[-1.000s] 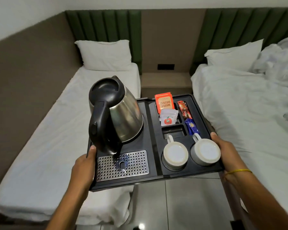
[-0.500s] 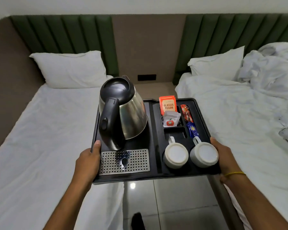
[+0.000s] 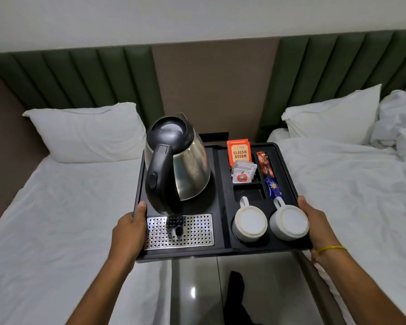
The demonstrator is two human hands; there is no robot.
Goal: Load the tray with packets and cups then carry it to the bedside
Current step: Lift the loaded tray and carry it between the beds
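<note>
black plastic, the tray (image 3: 220, 207) is held level in the air between two white beds, above the glossy floor (image 3: 197, 289). we grip it at both sides: our left hand (image 3: 127, 233) clasps the tray's left edge with the thumb on top, our right hand (image 3: 314, 221) clasps its right edge the same way; the fingers curl under the tray and we cannot tell how they lie. on the tray's left half stands a steel kettle (image 3: 178, 160) behind a perforated metal grate (image 3: 179, 232). in the tray's near right corner sit two white cups (image 3: 249, 222), upside down. behind them, in the tray's compartments, lie an orange tea packet (image 3: 239, 153), a white sachet (image 3: 243, 172), a red stick packet (image 3: 264, 163) and a blue one (image 3: 273, 187).
</note>
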